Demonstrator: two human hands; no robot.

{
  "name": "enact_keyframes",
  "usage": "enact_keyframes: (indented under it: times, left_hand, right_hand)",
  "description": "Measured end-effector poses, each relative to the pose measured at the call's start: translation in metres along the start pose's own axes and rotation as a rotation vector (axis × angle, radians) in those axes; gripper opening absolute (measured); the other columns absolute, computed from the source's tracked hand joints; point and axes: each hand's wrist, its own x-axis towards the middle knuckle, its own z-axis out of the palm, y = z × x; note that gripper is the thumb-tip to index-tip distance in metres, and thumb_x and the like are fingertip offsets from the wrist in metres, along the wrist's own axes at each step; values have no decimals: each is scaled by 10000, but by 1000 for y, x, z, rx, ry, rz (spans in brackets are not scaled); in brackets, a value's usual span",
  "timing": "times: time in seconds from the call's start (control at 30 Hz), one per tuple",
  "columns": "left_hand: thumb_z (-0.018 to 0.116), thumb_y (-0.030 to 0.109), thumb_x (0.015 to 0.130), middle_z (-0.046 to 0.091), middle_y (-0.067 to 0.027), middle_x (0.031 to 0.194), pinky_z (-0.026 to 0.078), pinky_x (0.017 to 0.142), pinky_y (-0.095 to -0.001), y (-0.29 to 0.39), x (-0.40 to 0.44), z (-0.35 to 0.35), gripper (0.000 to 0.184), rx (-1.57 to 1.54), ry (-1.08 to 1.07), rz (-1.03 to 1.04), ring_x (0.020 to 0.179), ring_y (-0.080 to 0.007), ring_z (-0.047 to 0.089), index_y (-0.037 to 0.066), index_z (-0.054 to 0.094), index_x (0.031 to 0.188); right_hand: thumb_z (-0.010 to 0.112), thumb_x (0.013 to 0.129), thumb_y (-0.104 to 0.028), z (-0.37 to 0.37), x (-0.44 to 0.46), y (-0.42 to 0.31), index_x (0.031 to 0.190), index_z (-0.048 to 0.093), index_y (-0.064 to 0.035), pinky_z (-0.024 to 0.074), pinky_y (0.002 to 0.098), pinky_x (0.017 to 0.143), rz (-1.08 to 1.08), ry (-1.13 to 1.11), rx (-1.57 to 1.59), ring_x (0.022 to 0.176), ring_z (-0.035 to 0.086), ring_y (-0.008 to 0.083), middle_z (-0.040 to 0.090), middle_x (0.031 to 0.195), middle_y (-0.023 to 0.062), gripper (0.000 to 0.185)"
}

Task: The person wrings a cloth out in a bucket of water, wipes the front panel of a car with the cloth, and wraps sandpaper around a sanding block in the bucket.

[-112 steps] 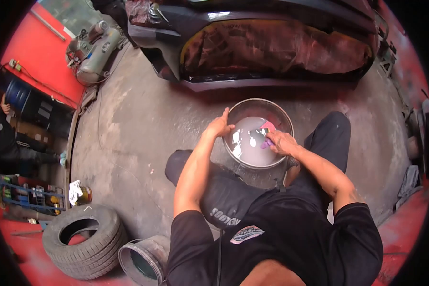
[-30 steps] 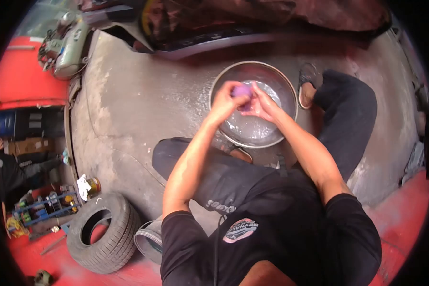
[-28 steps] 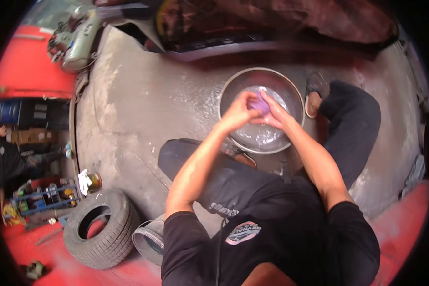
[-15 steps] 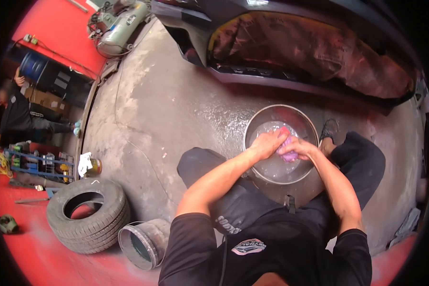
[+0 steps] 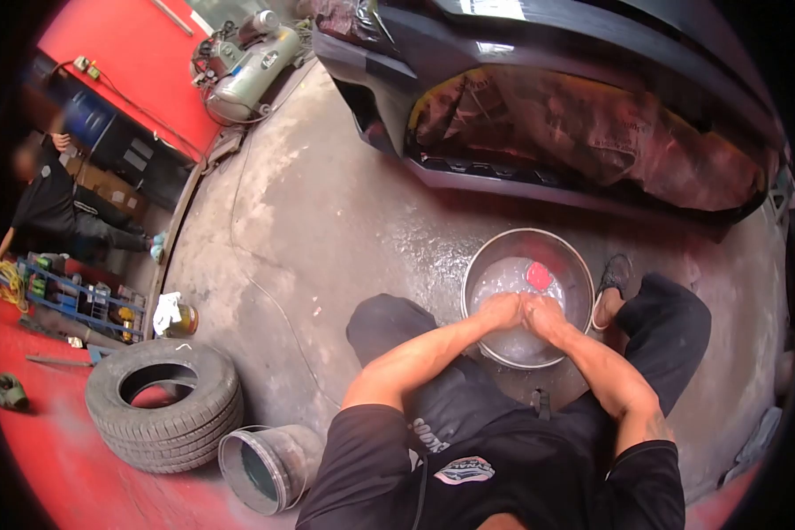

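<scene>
A round metal basin (image 5: 583, 305) holding cloudy, sudsy water stands on the floor between my legs. Over its near side, my left hand (image 5: 503, 310) and my right hand (image 5: 543, 315) are pressed together, fingers closed. Whatever they grip is hidden inside the fists; no purple material shows between them now. Just beyond my knuckles, a round pinkish-red thing (image 5: 539, 276) sits in the basin, apart from both hands; whether it floats or rests on something I cannot tell.
A dark car body (image 5: 389, 97) with a paper-masked opening (image 5: 583, 132) is ahead. To the left are a tyre (image 5: 163, 415), a grey bucket (image 5: 269, 464), a can (image 5: 181, 320), a blue rack (image 5: 88, 305), an air compressor (image 5: 256, 75) and another person (image 5: 57, 199). A thin cable crosses the floor.
My hands have drawn closer together and toward me. The wet purple cloth-like thing they held is out of sight. The pinkish-red thing now shows separately beyond them. The view has shifted slightly.
</scene>
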Motion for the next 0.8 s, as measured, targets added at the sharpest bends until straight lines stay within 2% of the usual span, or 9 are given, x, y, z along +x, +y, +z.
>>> enact_keyframes:
  times: [0.1, 0.2, 0.3, 0.33, 0.37, 0.4, 0.53, 0.67, 0.8]
  left_hand:
    - [688, 228, 862, 745, -262, 960, 586, 834, -502, 2, 7, -21, 285, -454, -284, -297, 939, -423, 733, -6, 729, 1020]
    - [725, 189, 817, 737, -269, 977, 581, 845, -516, -11, 18, -29, 365, -338, -415, -349, 962, -453, 712, -7, 686, 1122]
    - [734, 178, 806, 724, -246, 1014, 575, 799, -512, -24, 17, 2, 509, -6, 180, 68, 940, -427, 713, 13, 589, 1265]
    - [721, 131, 810, 652, -263, 1247, 573, 849, -503, -8, 11, -12, 616, 72, 146, 40, 1068, -425, 678, 34, 486, 1371]
    - [716, 114, 810, 627, -261, 1280, 571, 856, -507, 2, 5, -23, 592, 119, 231, 168, 1088, -428, 667, 38, 495, 1354]
    - [711, 97, 810, 603, -259, 1313, 569, 863, -512, 10, 0, -31, 569, 168, 317, 294, 1109, -430, 655, 41, 503, 1338]
    - [676, 51, 809, 542, -242, 1382, 575, 837, -495, 22, -5, -31, 469, 318, 426, 532, 1162, -421, 621, 57, 540, 1257]
    - [676, 121, 828, 628, -242, 1236, 581, 741, -477, 13, 3, -36, 339, 261, 310, 583, 1019, -397, 678, 67, 591, 1151]
    - [676, 161, 831, 715, -208, 943, 575, 683, -489, 8, 11, -15, 243, 299, 189, 427, 824, -390, 726, 51, 613, 1038]
  right_hand:
    - [671, 871, -108, -12, -2, -7, 1035, 632, -18, 561, 532, 771, -120, 109, -20, 945, 701, 450, 713, 953, 278, 190]
    - [710, 857, -129, -26, -4, -10, 1050, 624, -10, 572, 505, 757, -134, 123, -30, 926, 703, 437, 709, 931, 255, 242]
    - [717, 861, -146, -34, 1, 6, 1049, 628, -5, 586, 446, 610, 113, 18, 325, 757, 725, 358, 707, 848, 200, 251]
    - [711, 869, -151, -41, 6, 13, 1049, 629, -4, 581, 415, 551, 290, -105, 602, 694, 721, 320, 704, 825, 179, 246]
    - [705, 876, -157, -46, 8, 22, 1049, 631, -4, 576, 385, 491, 469, -235, 875, 632, 717, 281, 701, 803, 158, 242]
    - [681, 903, -173, -41, 8, 39, 1049, 630, -10, 516, 297, 369, 435, -288, 1098, 523, 668, 185, 701, 781, 131, 225]
    - [708, 907, -219, -89, -2, 28, 1069, 622, -21, 514, 252, 377, 461, -457, 1319, 542, 668, 165, 696, 776, 113, 270]
    - [760, 872, -185, -81, -4, 18, 1005, 661, -32, 465, 252, 363, 455, -672, 1263, 547, 663, 160, 703, 794, 107, 226]
    - [777, 780, -131, -53, -6, 16, 923, 698, -25, 410, 293, 411, 397, -534, 1077, 543, 603, 131, 675, 742, 53, 194]
